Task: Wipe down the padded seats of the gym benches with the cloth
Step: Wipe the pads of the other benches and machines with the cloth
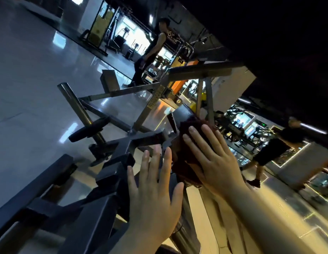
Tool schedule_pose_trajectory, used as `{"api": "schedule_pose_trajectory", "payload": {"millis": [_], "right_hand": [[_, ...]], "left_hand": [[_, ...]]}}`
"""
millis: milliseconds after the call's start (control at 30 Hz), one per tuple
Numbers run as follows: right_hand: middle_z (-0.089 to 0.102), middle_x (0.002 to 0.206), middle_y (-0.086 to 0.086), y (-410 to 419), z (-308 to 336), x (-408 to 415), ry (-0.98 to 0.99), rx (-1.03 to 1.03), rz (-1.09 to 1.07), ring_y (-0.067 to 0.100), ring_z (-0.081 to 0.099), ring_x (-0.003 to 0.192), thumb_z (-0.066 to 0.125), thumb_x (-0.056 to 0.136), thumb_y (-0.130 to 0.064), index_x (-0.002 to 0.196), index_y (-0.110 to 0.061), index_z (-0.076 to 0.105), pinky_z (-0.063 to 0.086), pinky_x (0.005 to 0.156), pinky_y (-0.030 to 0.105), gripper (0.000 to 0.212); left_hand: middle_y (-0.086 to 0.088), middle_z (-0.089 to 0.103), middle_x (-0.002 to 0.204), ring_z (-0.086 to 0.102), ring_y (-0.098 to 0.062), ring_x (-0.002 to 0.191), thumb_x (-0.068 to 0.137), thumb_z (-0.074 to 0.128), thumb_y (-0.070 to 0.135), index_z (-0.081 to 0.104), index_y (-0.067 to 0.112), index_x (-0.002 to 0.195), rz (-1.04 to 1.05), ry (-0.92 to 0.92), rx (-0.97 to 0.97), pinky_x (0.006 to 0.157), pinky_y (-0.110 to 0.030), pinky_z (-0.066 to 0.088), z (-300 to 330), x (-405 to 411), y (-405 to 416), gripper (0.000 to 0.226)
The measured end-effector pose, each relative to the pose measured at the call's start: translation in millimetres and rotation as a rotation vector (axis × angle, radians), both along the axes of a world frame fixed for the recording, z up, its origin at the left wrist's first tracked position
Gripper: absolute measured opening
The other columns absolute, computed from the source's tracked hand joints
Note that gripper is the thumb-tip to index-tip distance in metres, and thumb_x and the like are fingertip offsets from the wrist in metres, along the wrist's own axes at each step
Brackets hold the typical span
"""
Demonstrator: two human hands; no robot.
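Two bare hands worked at a dark steel gym machine [108, 180]: the right hand [212, 158], fingers straight, pressed a dark reddish-brown cloth [187, 162] flat against a black padded seat [183, 114], while the left hand [156, 195] hovered beside it, fingers spread, holding nothing.

Dark frame bars [112, 180] crowd the left; glossy floor [31, 70] beyond looks open.

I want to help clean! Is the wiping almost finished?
Can't tell what's already done. Right now the right hand presses the dark cloth flat on a black pad; the left hand is open beside it. The pad above the cloth looks still unwiped.
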State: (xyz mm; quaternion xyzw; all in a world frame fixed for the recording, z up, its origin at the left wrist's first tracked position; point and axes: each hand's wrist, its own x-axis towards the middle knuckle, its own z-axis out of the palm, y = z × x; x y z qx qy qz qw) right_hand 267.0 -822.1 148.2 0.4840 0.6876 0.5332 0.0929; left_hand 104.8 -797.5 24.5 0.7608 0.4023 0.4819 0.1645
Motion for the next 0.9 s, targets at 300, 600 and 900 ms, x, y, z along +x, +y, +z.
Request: {"api": "schedule_pose_trajectory", "payload": {"millis": [300, 600, 900], "right_hand": [[0.012, 0.161, 0.000, -7, -14, 7, 0.050, 0.002, -0.045, 0.024, 0.004, 0.151, 0.043, 0.095, -0.044, 0.155, -0.023, 0.015, 0.009, 0.122, 0.047, 0.069], [0.053, 0.140, 0.013, 45, 10, -30, 0.340, 0.123, 0.106, 0.031, 0.048, 0.129, 0.049, 0.096, -0.048, 0.134, -0.010, 0.056, 0.046, 0.102, 0.046, 0.055], [0.056, 0.136, 0.010, -41, -25, 45, 0.650, 0.206, -0.106, 0.027, 0.055, 0.121, 0.036, 0.096, -0.058, 0.144, -0.016, 0.034, 0.048, 0.096, 0.044, 0.064]], "left_hand": [[-0.008, 0.019, 0.161, 0.015, -0.026, 0.146, 0.091, 0.031, 0.055, 0.004, 0.023, 0.156, -0.098, -0.029, 0.021, 0.107, -0.059, 0.018, 0, -1, 2, 0.078], [-0.008, 0.015, 0.161, 0.017, -0.029, 0.146, 0.091, 0.029, 0.055, 0.006, 0.025, 0.156, -0.055, 0.029, 0.025, 0.108, -0.061, 0.017, 2, -5, 0, 0.076], [-0.010, 0.019, 0.160, 0.017, -0.029, 0.145, 0.092, 0.033, 0.049, 0.010, 0.026, 0.156, -0.042, 0.089, 0.200, 0.107, -0.062, 0.019, 4, -3, -2, 0.072]]}}
